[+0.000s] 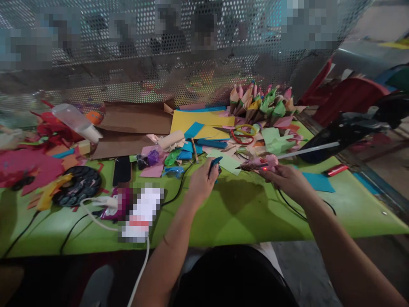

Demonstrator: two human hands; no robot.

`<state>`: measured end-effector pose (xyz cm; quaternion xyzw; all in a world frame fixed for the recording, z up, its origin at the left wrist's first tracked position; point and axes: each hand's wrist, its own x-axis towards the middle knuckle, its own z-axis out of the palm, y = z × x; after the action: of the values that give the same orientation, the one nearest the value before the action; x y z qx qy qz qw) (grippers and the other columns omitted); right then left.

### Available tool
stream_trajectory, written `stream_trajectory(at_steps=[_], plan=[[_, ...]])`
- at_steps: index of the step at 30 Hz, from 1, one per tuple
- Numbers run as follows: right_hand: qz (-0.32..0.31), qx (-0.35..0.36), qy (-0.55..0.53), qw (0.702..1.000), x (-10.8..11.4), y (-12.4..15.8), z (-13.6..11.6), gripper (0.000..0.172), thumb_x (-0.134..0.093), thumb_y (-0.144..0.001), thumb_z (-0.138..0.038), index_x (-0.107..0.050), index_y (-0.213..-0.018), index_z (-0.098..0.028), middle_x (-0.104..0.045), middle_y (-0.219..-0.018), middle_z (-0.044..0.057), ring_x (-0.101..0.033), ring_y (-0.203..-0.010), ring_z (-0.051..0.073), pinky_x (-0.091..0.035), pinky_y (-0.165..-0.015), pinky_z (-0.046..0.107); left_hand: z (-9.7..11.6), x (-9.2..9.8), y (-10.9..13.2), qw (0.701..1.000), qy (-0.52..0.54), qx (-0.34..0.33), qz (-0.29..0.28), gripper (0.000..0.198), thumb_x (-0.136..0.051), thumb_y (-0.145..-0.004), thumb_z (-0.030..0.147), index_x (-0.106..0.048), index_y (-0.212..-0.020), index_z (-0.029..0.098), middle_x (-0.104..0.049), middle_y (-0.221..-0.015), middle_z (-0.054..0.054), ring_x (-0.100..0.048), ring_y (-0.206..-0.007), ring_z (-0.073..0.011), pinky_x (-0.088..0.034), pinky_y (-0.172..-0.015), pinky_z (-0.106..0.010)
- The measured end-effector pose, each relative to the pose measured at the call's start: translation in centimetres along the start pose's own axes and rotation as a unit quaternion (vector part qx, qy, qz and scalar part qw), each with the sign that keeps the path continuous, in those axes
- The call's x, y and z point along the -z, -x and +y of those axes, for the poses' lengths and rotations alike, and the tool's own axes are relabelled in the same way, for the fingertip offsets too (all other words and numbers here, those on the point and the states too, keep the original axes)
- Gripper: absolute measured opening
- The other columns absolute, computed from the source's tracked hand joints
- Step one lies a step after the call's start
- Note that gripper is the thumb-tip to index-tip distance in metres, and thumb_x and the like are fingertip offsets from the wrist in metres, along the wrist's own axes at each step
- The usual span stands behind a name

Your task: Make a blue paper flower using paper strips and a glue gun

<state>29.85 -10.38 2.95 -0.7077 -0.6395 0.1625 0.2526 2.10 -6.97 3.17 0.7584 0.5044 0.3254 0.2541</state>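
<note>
My left hand (204, 181) is closed, pinching a small blue paper piece (216, 160) between thumb and fingers; most of that piece is hidden. Wrapped in my right hand (289, 179) is a pink hot glue gun (262, 162) with a small red light lit. Its dark nozzle points left, toward my left hand, with a gap between them. A long whitish glue stick (308, 149) juts from the gun's back. Light green paper (228, 161) lies just beyond my hands on the green tabletop (243, 221).
Scissors (244, 135), yellow sheets (201, 121) and small paper cones (255, 104) crowd the back. Leftward are a yellow glue gun (54, 192), a black round tray (78, 185), a phone (122, 170), a purple power strip (119, 204) and loose cords. A red lighter-like object (338, 170) lies right.
</note>
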Motion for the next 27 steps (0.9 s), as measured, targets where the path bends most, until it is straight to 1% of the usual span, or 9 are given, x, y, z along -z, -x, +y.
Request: stream_trajectory(at_steps=[3,7,9,10,12,14,18,23,27], plan=[[0.000,-0.001,0.017,1.000,-0.6,0.0,0.9,0.061,-0.044,-0.088,-0.078,-0.059,-0.069,-0.022,-0.058,-0.058,0.003,-0.051,-0.052,0.017,-0.032,-0.050,0.028,-0.3,0.0,-0.1,1.000,0.005,0.006,0.014,0.027,-0.041,-0.103,0.038,-0.062,-0.109,0.021,-0.071,-0.082,-0.004,-0.067,-0.074,-0.0189,-0.048,-0.067,-0.026],[0.147,0.042,0.075,0.985,-0.8,0.9,0.9,0.046,-0.051,-0.093,-0.063,-0.070,-0.096,-0.021,-0.071,-0.092,0.012,-0.064,-0.077,0.026,-0.043,-0.061,0.033,-0.7,0.0,-0.2,0.999,0.022,0.016,0.024,0.028,-0.043,-0.102,0.038,-0.063,-0.112,0.021,-0.073,-0.090,-0.007,-0.069,-0.081,-0.0203,-0.052,-0.073,-0.028],[0.203,0.061,0.067,0.975,-0.9,1.6,-0.2,0.037,-0.055,-0.094,-0.053,-0.071,-0.105,-0.021,-0.071,-0.100,0.013,-0.065,-0.083,0.027,-0.047,-0.066,0.036,-0.8,0.0,-0.2,0.999,0.035,0.027,0.026,0.029,-0.043,-0.102,0.038,-0.063,-0.115,0.021,-0.073,-0.097,-0.009,-0.070,-0.086,-0.0212,-0.053,-0.077,-0.029],[0.210,0.075,0.045,0.974,-1.1,2.0,-1.0,0.032,-0.057,-0.094,-0.048,-0.071,-0.104,-0.021,-0.071,-0.099,0.012,-0.066,-0.081,0.026,-0.049,-0.067,0.036,-0.8,0.1,-0.1,0.998,0.041,0.033,0.027,0.030,-0.044,-0.101,0.037,-0.062,-0.117,0.020,-0.073,-0.100,-0.010,-0.070,-0.088,-0.0215,-0.053,-0.080,-0.030],[0.186,0.133,-0.044,0.973,-1.6,2.6,-3.2,0.022,-0.058,-0.095,-0.038,-0.073,-0.096,-0.022,-0.072,-0.091,0.008,-0.067,-0.074,0.022,-0.052,-0.067,0.034,-0.8,0.1,-0.1,0.997,0.052,0.044,0.030,0.032,-0.043,-0.101,0.037,-0.061,-0.120,0.019,-0.072,-0.102,-0.011,-0.069,-0.090,-0.0219,-0.053,-0.082,-0.032],[0.141,0.196,-0.102,0.965,-2.4,3.0,-5.8,0.016,-0.059,-0.095,-0.029,-0.074,-0.092,-0.023,-0.074,-0.091,0.006,-0.069,-0.080,0.021,-0.054,-0.073,0.032,-0.8,0.1,-0.1,0.995,0.067,0.060,0.031,0.034,-0.041,-0.101,0.038,-0.060,-0.121,0.019,-0.071,-0.099,-0.010,-0.067,-0.088,-0.0207,-0.053,-0.081,-0.032],[0.099,0.221,-0.143,0.960,-4.6,2.5,-9.7,0.018,-0.061,-0.093,-0.018,-0.077,-0.093,-0.024,-0.075,-0.092,0.005,-0.070,-0.083,0.020,-0.053,-0.075,0.030,-0.7,0.1,-0.2,0.994,0.079,0.074,0.019,0.034,-0.039,-0.101,0.041,-0.059,-0.121,0.021,-0.070,-0.097,-0.007,-0.066,-0.085,-0.0179,-0.053,-0.078,-0.029],[0.099,0.201,-0.122,0.967,-7.0,1.1,-10.7,0.026,-0.062,-0.086,-0.008,-0.080,-0.094,-0.025,-0.073,-0.090,0.005,-0.069,-0.082,0.020,-0.050,-0.072,0.029,-1.3,-0.1,-0.4,0.994,0.074,0.072,0.025,0.036,-0.041,-0.102,0.041,-0.058,-0.124,0.019,-0.070,-0.112,-0.010,-0.068,-0.097,-0.0192,-0.055,-0.081,-0.030],[0.101,0.209,-0.113,0.966,-7.8,0.8,-10.7,0.026,-0.062,-0.084,-0.007,-0.079,-0.093,-0.025,-0.072,-0.088,0.005,-0.066,-0.081,0.020,-0.048,-0.071,0.028,-1.7,-0.3,-0.4,0.995,0.063,0.069,0.032,0.035,-0.044,-0.102,0.040,-0.060,-0.124,0.019,-0.071,-0.114,-0.011,-0.069,-0.101,-0.0204,-0.055,-0.087,-0.033]])
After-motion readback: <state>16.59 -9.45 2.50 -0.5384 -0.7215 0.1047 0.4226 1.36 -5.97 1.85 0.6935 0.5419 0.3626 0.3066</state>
